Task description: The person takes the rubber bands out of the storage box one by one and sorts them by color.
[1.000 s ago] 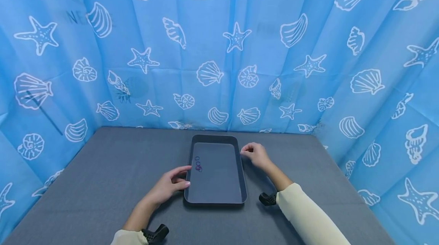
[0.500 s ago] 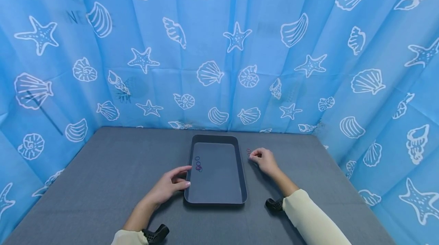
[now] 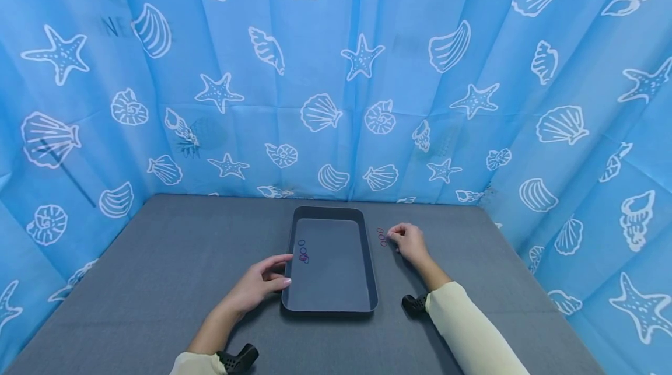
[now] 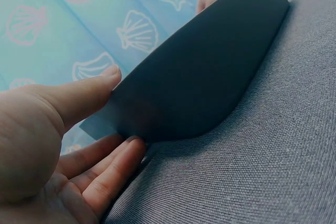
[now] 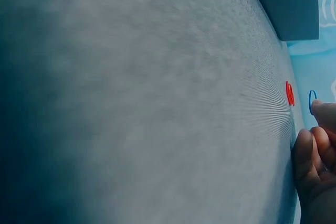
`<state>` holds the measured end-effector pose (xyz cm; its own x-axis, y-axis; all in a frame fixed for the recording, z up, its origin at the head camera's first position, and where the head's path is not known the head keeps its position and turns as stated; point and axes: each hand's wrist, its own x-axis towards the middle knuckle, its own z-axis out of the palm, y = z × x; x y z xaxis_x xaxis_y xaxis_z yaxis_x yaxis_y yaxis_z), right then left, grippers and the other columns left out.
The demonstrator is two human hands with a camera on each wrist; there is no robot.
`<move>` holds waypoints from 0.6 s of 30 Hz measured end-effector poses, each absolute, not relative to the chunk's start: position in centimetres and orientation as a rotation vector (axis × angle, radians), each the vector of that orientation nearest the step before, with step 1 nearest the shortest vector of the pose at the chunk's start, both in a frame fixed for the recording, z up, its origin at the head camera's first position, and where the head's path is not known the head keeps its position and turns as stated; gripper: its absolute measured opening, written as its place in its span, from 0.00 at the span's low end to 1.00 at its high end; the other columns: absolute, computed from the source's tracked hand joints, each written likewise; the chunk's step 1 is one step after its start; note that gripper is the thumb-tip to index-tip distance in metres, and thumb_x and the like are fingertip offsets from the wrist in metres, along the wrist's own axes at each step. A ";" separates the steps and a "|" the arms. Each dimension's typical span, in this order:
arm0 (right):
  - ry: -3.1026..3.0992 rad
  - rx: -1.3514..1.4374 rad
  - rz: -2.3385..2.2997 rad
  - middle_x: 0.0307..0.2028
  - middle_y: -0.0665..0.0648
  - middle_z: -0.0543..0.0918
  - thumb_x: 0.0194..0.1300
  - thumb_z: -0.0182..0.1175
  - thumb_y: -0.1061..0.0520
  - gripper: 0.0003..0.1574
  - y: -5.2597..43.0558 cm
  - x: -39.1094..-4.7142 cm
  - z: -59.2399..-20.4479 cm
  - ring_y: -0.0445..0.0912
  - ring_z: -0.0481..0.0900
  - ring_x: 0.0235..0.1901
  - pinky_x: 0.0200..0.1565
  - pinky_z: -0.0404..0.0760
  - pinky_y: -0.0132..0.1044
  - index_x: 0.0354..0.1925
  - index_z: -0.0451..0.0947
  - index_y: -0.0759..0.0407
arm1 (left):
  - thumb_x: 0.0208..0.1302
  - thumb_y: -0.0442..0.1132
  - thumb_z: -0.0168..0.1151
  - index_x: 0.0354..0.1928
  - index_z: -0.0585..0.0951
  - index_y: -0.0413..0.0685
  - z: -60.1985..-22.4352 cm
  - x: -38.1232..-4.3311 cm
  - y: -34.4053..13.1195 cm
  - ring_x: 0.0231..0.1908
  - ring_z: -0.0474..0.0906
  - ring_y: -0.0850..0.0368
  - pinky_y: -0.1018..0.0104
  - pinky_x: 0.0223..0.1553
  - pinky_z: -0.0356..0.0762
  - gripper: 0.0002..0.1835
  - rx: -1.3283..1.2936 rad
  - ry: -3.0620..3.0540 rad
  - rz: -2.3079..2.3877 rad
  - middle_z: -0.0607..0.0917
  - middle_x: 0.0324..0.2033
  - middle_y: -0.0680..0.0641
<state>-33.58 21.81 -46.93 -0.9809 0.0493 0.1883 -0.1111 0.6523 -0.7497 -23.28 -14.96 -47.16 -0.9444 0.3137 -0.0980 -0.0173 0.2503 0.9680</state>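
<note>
My left hand [image 3: 253, 286] touches the left wall of a dark grey rectangular tray [image 3: 331, 306], its thumb [image 4: 107, 80] at the rim and its other fingers lower against the outside. On the tray's floor, near that wall, lie several small purple and dark blue rubber bands [image 3: 303, 251], some overlapping. To the right of the tray, my right hand [image 3: 410, 242] is low over the table and pinches a thin blue rubber band [image 5: 310, 103], which stands upright in the right wrist view. Beside its fingertips several red rubber bands [image 3: 381, 237] lie in a short row on the table.
A grey cloth-covered table [image 3: 210, 235] carries the tray near its middle. A blue curtain [image 3: 336, 147] with white shells and starfish hangs behind and at both sides. Each wrist wears a black camera mount, as on the left [image 3: 238, 357].
My right hand has moved right, away from the tray's right rim, and the red rubber bands beside it have come into view. The left hand and the tray have stayed in place.
</note>
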 end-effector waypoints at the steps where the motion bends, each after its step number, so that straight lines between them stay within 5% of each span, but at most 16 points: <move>1: -2.681 0.033 1.231 0.24 0.54 0.76 0.57 0.56 0.59 0.06 21.8 -33.7 -47.0 0.45 0.72 0.17 0.19 0.73 0.35 0.26 0.77 0.60 | 0.53 0.45 0.60 0.58 0.66 0.60 -47.2 -23.3 -15.0 0.43 0.72 0.53 0.54 0.44 0.70 0.28 0.272 2.254 1.751 0.65 0.56 0.44; 18: -2.815 -0.156 1.031 0.21 0.56 0.77 0.58 0.55 0.57 0.09 21.3 -35.7 -46.4 0.43 0.71 0.14 0.19 0.70 0.36 0.27 0.76 0.61 | 0.53 0.45 0.60 0.57 0.67 0.61 -47.3 -23.4 -15.1 0.42 0.72 0.54 0.54 0.44 0.70 0.28 0.272 2.270 1.748 0.65 0.56 0.45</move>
